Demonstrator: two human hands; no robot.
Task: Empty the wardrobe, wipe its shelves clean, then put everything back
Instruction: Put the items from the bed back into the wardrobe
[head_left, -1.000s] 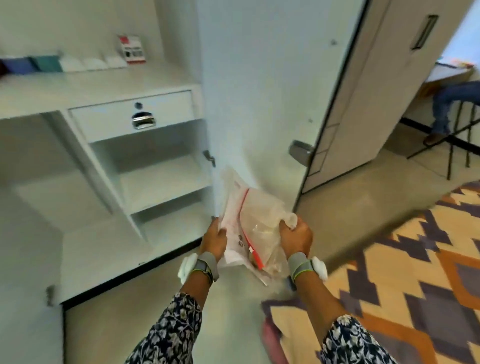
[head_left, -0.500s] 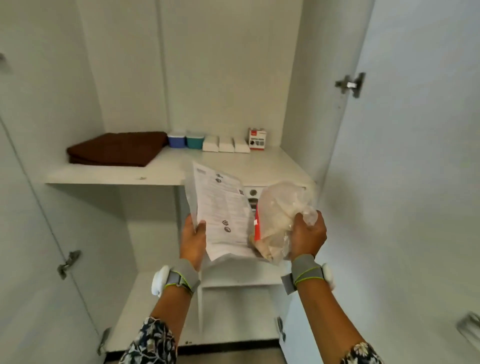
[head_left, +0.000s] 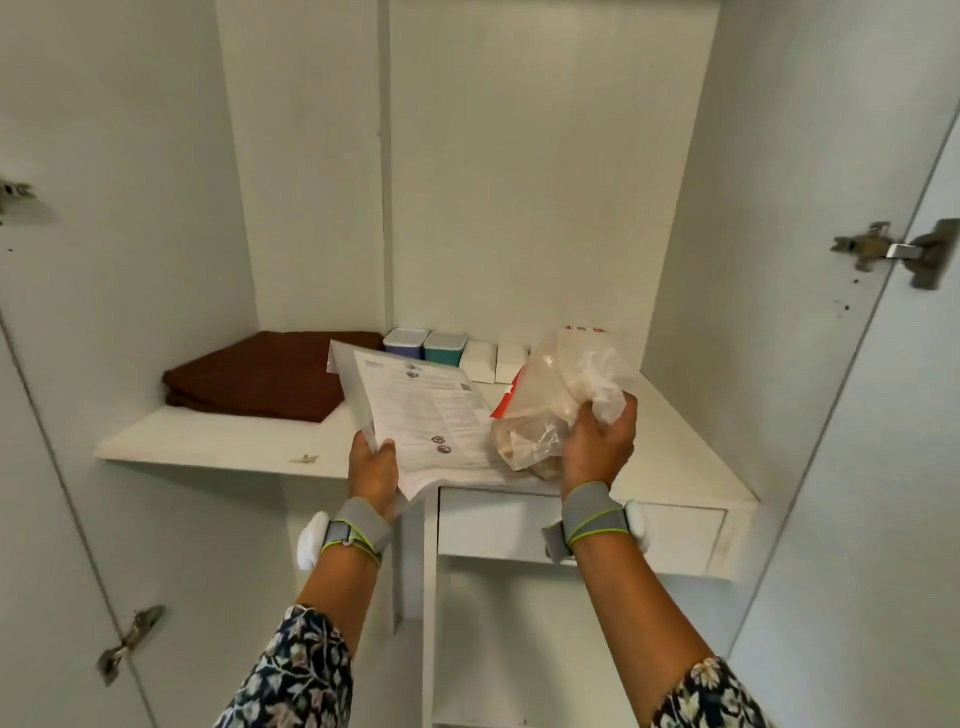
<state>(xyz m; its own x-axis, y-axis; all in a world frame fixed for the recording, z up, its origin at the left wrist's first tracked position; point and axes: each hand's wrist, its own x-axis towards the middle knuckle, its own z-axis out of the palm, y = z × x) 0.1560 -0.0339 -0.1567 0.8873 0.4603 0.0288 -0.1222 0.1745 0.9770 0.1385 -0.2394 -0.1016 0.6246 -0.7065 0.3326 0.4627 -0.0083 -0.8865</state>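
**Put-back stage, upper shelf.** A second ago I held sheet and bag bunched together low, near the floor. Now both are raised and parted over the front edge of the smooth white laminate shelf (head_left: 208, 441).

- **Grip:** my left hand (head_left: 371, 470) pinches the lower corner of the printed white paper sheet (head_left: 426, 415), which is thin and slightly bowed. My right hand (head_left: 597, 447) curls round the crumpled clear plastic bag (head_left: 561, 384), soft, shapeless and red-striped.
- **Surroundings:** at ten o'clock from the sheet lies the folded matte brown cloth (head_left: 260, 374). At twelve o'clock stand the blue-lidded tub (head_left: 405, 343), the teal-lidded tub (head_left: 444, 345) and the white rectangular boxes (head_left: 480, 358).

Restocking appears well advanced.
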